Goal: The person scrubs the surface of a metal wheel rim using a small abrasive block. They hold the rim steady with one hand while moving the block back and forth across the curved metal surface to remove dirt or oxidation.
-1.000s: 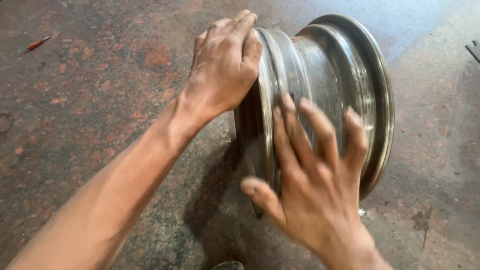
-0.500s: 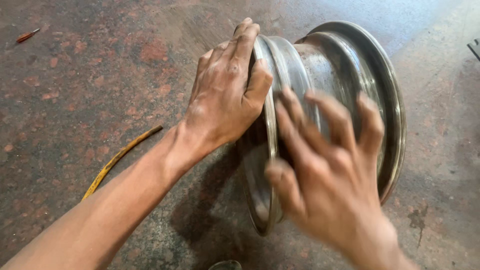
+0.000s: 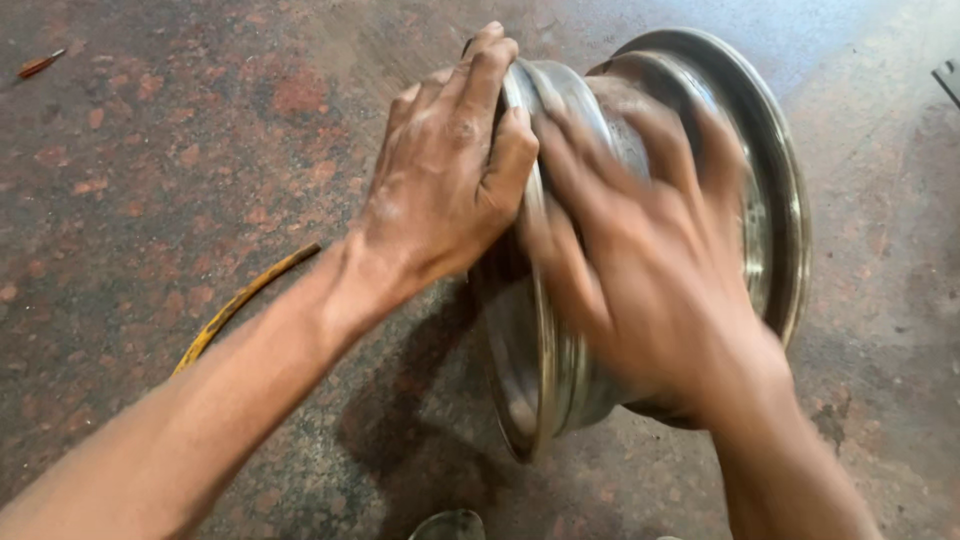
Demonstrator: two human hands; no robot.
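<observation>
Bare steel, scuffed and dull: a wheel rim (image 3: 560, 400) stands on edge on the mottled reddish stone floor (image 3: 150, 150), directly under our gaze, and both our hands are on it. The rim's axis runs roughly level, from lower left to upper right across the view; its near flange faces us and to the left, while the far flange (image 3: 780, 200) points away toward the upper right. The barrel between the two flanges is the widest stretch of metal in sight.

Our left hand (image 3: 440, 190) reaches in from the lower left and is clamped over the top of the near flange, fingers curled across its edge and thumb pressed against the rim's outer wall. Our right hand (image 3: 650, 260) comes in from the lower right with fingers spread flat over the barrel; it is blurred, so we cannot tell whether it is pressing, sliding or gripping. Both hands touch the rim, the left on the higher and nearer edge, the right lower and farther along the axis.

A yellow hose (image 3: 240, 300) lies on the floor just beyond our left forearm, clear of the rim. A small red-handled tool (image 3: 38, 66) rests well apart at the upper left.
</observation>
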